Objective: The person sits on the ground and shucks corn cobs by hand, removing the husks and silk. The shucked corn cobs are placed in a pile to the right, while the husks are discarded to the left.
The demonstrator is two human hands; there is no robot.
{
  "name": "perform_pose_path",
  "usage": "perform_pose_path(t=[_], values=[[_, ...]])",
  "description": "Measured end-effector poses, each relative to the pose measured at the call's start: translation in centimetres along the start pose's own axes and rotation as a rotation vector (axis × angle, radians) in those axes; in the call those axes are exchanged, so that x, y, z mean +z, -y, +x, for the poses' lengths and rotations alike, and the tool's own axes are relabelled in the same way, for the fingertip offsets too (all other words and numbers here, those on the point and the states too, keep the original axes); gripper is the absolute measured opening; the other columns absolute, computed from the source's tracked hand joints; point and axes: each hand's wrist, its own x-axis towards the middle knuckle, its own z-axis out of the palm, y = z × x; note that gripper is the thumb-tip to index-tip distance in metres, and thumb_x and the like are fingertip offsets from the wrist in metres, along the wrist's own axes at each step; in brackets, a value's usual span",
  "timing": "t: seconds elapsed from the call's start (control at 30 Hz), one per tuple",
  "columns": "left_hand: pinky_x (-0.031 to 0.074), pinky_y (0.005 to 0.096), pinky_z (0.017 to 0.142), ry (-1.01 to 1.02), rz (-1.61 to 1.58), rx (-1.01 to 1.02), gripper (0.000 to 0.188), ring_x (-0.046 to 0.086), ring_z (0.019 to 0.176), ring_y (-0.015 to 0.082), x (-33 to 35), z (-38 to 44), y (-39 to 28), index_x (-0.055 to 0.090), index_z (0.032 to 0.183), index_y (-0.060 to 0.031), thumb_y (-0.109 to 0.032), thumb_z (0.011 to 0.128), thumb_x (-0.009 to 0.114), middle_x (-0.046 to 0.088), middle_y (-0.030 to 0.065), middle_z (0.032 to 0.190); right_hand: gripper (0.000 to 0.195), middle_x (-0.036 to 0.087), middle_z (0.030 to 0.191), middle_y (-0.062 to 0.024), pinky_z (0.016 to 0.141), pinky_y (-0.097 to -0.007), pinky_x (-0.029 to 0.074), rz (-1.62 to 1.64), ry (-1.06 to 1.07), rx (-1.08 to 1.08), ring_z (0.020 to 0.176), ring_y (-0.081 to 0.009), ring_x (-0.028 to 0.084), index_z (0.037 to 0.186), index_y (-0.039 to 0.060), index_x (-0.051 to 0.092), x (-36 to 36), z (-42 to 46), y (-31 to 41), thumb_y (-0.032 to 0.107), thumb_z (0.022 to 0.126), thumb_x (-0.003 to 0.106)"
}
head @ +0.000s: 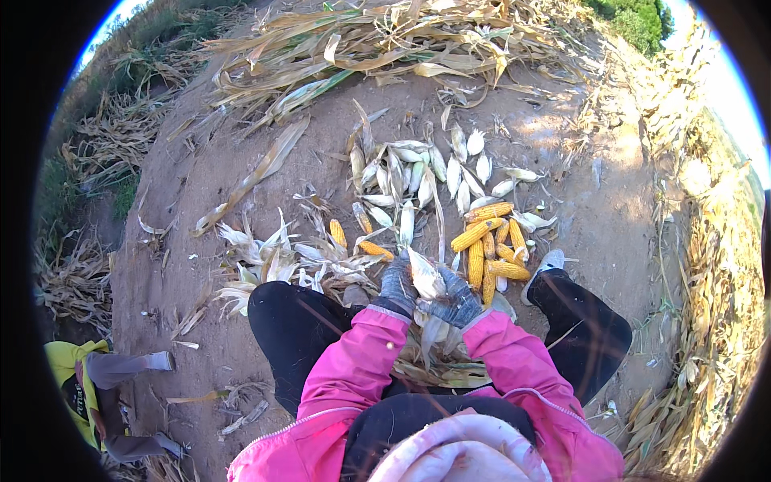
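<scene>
Both my hands wear grey gloves and hold one ear of corn in its pale husk (426, 276) between them, above the ground before my lap. My left hand (398, 282) is at the ear's left side, my right hand (453, 296) at its right and lower side. Beyond my hands lies a heap of ears in their husks (394, 172). Bare yellow corn cobs (476, 262) are piled just right of my right hand. A few more bare cobs (374, 249) lie left of the heap, near loose stripped husks (271, 259).
Dry corn stalks and leaves (373, 48) lie across the far ground. More dry stalks (711, 301) line the right side. Another person in a yellow top (78, 385) is at the lower left. My bent legs flank the work area, with a shoe (549, 262) beside the cobs.
</scene>
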Motion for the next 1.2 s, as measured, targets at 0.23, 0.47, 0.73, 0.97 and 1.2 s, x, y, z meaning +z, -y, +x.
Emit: perform_pose_path(t=[0.23, 0.47, 0.73, 0.97, 1.2], values=[[0.051, 0.0426, 0.073, 0.13, -0.072, 0.096, 0.035, 0.059, 0.079, 0.0312, 1.9, -1.4, 0.8, 0.049, 0.099, 0.0002, -0.033, 0.09, 0.045, 0.057, 0.0207, 0.091, 0.041, 0.055, 0.107, -0.009, 0.087, -0.0295, 0.042, 0.245, -0.301, 0.009, 0.098, -0.0164, 0.053, 0.116, -0.0014, 0.042, 1.2, 1.2, -1.9, 0.014, 0.082, 0.06], [0.049, 0.0401, 0.074, -0.167, -0.003, 0.195, 0.028, 0.057, 0.076, 0.0273, 5.2, -3.6, 1.7, 0.051, 0.089, -0.0003, -0.028, 0.09, 0.047, 0.058, 0.0149, 0.082, 0.035, 0.054, 0.103, -0.0107, 0.082, -0.0339, 0.046, 0.913, -0.604, 0.318, 0.091, -0.021, 0.055, 0.113, 0.0048, 0.045, 0.1, 1.7, -3.7, 0.02, 0.083, 0.057], [0.049, 0.0354, 0.063, -0.06, 0.315, 0.222, 0.018, 0.053, 0.064, 0.0211, 2.1, -2.1, 0.5, 0.05, 0.079, -0.0044, -0.02, 0.087, 0.052, 0.056, 0.0079, 0.075, 0.048, 0.046, 0.112, -0.0146, 0.081, -0.0443, 0.047, 1.258, -0.782, 0.345, 0.097, -0.0296, 0.051, 0.12, 0.0119, 0.039, -7.2, 3.2, -15.2, 0.04, 0.083, 0.049], [0.036, 0.0353, 0.092, -0.14, 1.495, 1.227, 0.039, 0.048, 0.105, 0.0293, 7.9, -5.1, -2.6, 0.048, 0.114, 0.0014, -0.01, 0.078, 0.06, 0.051, 0.0177, 0.109, 0.034, 0.058, 0.087, -0.0066, 0.067, -0.0285, 0.05, 0.798, -0.792, 0.332, 0.076, -0.0169, 0.059, 0.103, 0.0026, 0.052, -5.2, 2.2, -5.8, 0.031, 0.085, 0.055], [0.04, 0.0325, 0.091, 0.167, 1.252, 0.499, 0.053, 0.051, 0.104, 0.0244, 3.0, -2.1, 6.0, 0.042, 0.122, 0.0034, -0.017, 0.079, 0.065, 0.052, 0.0172, 0.111, 0.03, 0.058, 0.101, -0.0096, 0.076, -0.0259, 0.047, 0.653, -0.739, 0.207, 0.086, -0.0138, 0.056, 0.109, -0.0031, 0.054, -1.0, 2.1, -3.2, 0.019, 0.089, 0.051]])
